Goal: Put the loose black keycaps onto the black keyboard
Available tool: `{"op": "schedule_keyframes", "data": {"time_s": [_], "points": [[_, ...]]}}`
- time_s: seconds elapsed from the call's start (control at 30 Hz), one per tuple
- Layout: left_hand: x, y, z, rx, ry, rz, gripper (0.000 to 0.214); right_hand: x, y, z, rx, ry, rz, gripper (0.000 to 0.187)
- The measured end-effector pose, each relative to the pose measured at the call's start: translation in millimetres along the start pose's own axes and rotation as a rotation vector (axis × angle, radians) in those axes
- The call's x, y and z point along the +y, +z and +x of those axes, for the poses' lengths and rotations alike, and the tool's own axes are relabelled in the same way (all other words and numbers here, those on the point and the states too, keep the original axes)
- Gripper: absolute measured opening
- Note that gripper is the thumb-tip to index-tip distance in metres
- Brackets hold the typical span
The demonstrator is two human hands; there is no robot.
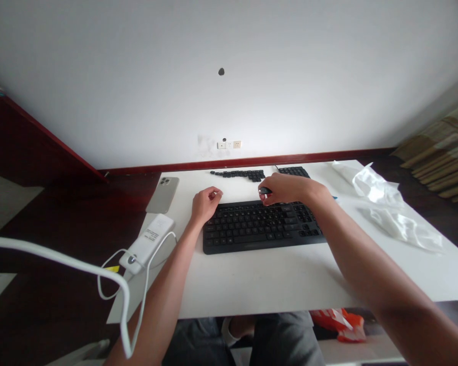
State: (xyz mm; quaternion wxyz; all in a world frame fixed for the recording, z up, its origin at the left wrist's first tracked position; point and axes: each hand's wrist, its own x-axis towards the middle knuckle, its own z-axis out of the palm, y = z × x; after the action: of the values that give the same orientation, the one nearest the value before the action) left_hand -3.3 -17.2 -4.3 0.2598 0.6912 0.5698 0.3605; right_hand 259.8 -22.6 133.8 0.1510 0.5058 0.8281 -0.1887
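A black keyboard (248,239) lies on the white table in front of me. My right hand (286,188) is closed around a small black rounded object with a shiny rim (265,190), just above the keyboard's upper edge; its exact kind is unclear. At the keyboard's top left corner, my left hand (206,203) has its fingers curled in, thumb against forefinger. Whatever may be between those fingertips is too small to make out. Behind the hands, several loose black keycaps (238,174) form an uneven row. More black keys (293,172) stand in a block behind my right hand.
On the table's left lie a phone (164,194) and a white power bank (148,243) with a looping white cable (110,274). Crumpled clear plastic bags (374,185) spread over the right side. The table (252,290) stands near a wall with sockets (229,145).
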Motion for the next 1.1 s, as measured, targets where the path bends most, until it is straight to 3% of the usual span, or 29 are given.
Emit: {"op": "schedule_keyframes", "data": {"time_s": [0.17, 0.3, 0.4, 0.97, 1.1], "points": [[4, -1.4, -1, 0.004, -0.009, 0.021, 0.027, -20, 9, -3, -0.224, 0.045, -0.037, 0.021], [5, -1.8, -1, 0.007, -0.020, 0.024, 0.027, -29, 22, 5, -0.246, 0.097, -0.128, 0.040], [4, -1.8, -1, 0.004, -0.016, 0.019, 0.027, -29, 23, 6, -0.258, 0.114, -0.132, 0.034], [2, -1.3, -1, -0.002, 0.001, 0.015, 0.026, -24, 23, 9, -0.040, -0.084, -0.059, 0.018], [1, -1.0, 0, -0.002, 0.003, 0.013, 0.026, -24, 21, 9, -0.033, -0.060, -0.097, 0.017]]}}
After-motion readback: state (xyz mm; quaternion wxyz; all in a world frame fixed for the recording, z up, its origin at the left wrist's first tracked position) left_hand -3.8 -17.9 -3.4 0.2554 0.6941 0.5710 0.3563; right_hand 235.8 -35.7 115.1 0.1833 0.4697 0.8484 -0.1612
